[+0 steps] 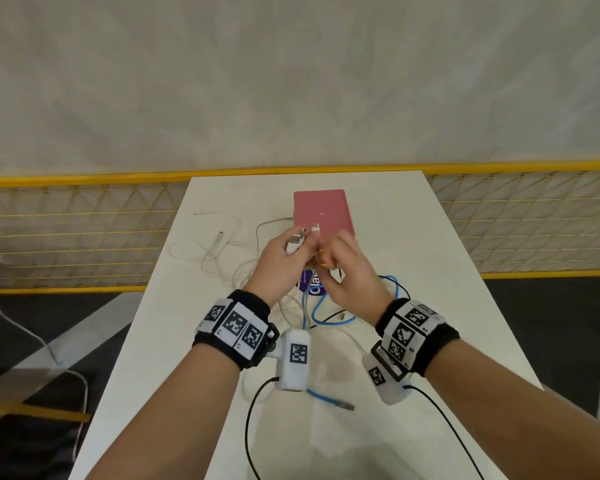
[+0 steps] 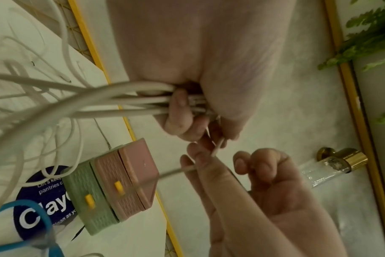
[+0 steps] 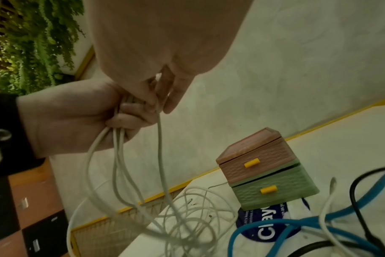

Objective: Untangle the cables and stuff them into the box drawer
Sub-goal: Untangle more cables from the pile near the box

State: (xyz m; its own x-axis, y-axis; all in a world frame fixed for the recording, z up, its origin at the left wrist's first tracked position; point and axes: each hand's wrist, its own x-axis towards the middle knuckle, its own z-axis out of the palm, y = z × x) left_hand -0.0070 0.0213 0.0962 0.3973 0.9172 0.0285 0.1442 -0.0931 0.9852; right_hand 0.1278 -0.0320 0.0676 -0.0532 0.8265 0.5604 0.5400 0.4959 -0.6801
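I see the worktop as smooth, matt white laminate. The box drawer looks like matt plastic, its pink and green fronts moulded in a woven basket texture, with glossy yellow plastic handles. The white cables have smooth rubbery sheaths; the blue cable ends in a bright metal plug. My wristbands are black cloth.

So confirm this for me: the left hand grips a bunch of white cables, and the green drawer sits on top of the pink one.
Not quite. The left hand does grip the bunch of white cables, but the stack is the other way round: the pink drawer sits on top of the green drawer. The right wrist view shows this plainly.
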